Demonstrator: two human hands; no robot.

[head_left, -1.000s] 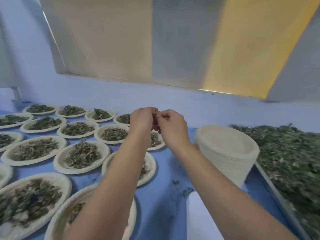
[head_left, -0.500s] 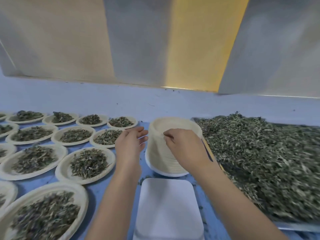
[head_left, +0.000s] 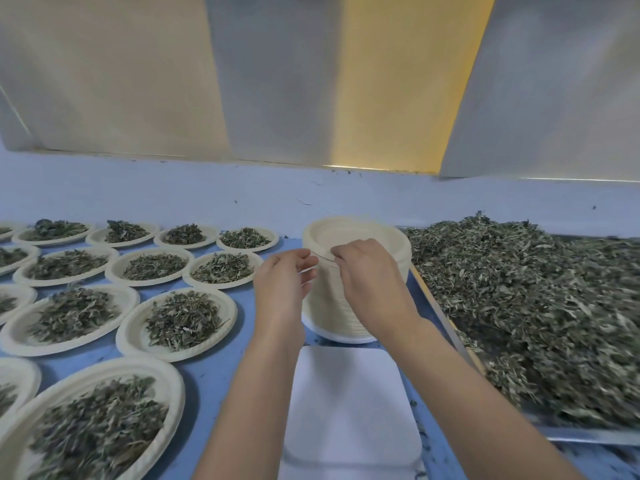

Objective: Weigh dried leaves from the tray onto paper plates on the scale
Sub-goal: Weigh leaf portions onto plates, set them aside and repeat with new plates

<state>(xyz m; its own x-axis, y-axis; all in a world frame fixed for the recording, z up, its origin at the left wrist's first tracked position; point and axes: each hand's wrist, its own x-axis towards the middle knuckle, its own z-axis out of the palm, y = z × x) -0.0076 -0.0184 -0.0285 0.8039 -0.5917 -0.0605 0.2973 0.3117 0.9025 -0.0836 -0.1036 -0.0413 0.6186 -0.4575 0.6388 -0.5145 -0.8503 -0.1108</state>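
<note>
Peeling one plate off the stack of paper plates [head_left: 325, 306], by the look of it. Right hand [head_left: 370, 285] curled over the near rim of the top plate [head_left: 356, 233], fingertips hooked on the edge, thumb hidden beneath (so a pinch, most likely). Left hand [head_left: 282, 282] just beside it at the stack's left flank, fingers loosely bent, tips touching the rims. Cannot tell whether nipping an edge or only steadying the pile.

Straight ahead of both hands: the stack, upright on the blue table [head_left: 221, 368], between the filled plates [head_left: 180, 320] on the left and the tray [head_left: 588, 436] on the right. Nearer than the stack, directly between the forearms: the white scale [head_left: 349, 403], long side running away toward the stack, far edge almost at the stack's base. So a short haul back toward the body and down, with hardly any sideways travel. Right hand better placed to carry, being over the rim; left hand well placed to hold the remaining plates down.

Dried leaves [head_left: 536, 306] heaped in the tray, off to the right of the scale, and so closer to the right hand for scooping once a plate is down.

Worth watching: thin nested rims, easy to lift two at once. No plate on the scale yet, so no weighing begun for this portion.
</note>
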